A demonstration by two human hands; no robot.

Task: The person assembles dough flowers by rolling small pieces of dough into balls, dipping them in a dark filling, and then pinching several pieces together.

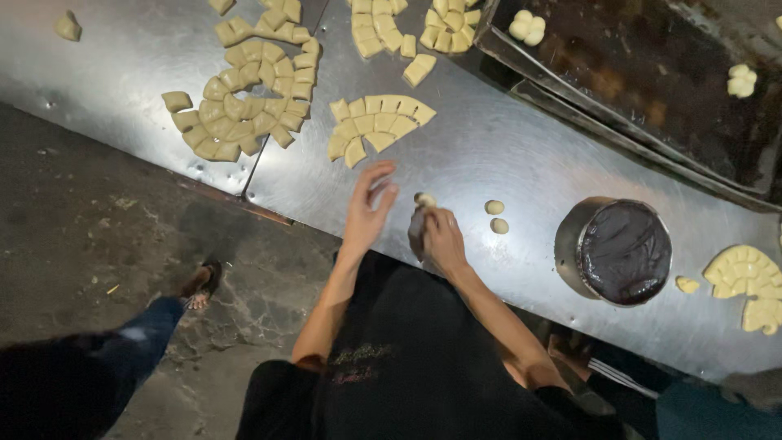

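Observation:
My left hand [368, 208] hovers open over the steel table [505, 155], fingers spread, just below a fan-shaped cluster of cut dough pieces [375, 126]. My right hand [440, 236] is closed around a small dough ball [424, 199] that peeks out above the fingers, with something dark in the same grip. Two small rolled dough balls [496, 217] lie on the table just right of that hand. A round metal tin of dark brown filling [623, 251] stands further right.
More cut dough clusters [244, 102] lie at the back left and top [407, 28]. A dark baking tray [643, 73] holds shaped dough pieces at the top right. Another dough fan [749, 281] sits at the right edge. Another person's leg and sandalled foot [199, 285] stand on the concrete floor.

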